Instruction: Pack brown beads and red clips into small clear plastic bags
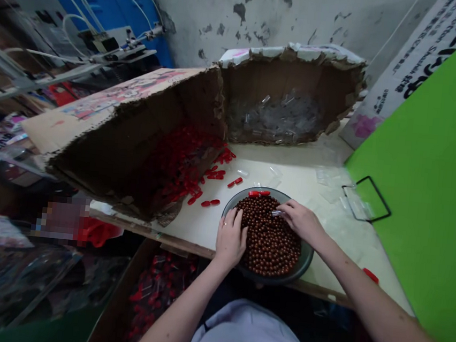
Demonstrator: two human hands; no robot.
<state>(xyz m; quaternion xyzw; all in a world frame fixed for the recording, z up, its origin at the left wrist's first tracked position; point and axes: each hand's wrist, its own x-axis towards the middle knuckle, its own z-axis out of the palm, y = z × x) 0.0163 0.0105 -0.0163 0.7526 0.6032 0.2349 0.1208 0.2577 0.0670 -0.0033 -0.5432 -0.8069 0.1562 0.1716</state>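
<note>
A dark round bowl (305, 259) heaped with small brown beads (270, 239) sits at the near edge of a pale table (292, 172). My left hand (230, 239) rests on the bowl's left rim, fingers curled into the beads. My right hand (300, 218) reaches over the far side of the bowl and pinches a small clear tube (276, 213) just above the beads. A red cap (258, 193) lies on the bowl's far rim.
A torn cardboard box (135, 130) on its side spills red caps (195, 173) over the table. Behind it a second box (288, 91) holds clear tubes. A green panel (432, 185) stands at right, a box of finished pieces (161, 283) below the table.
</note>
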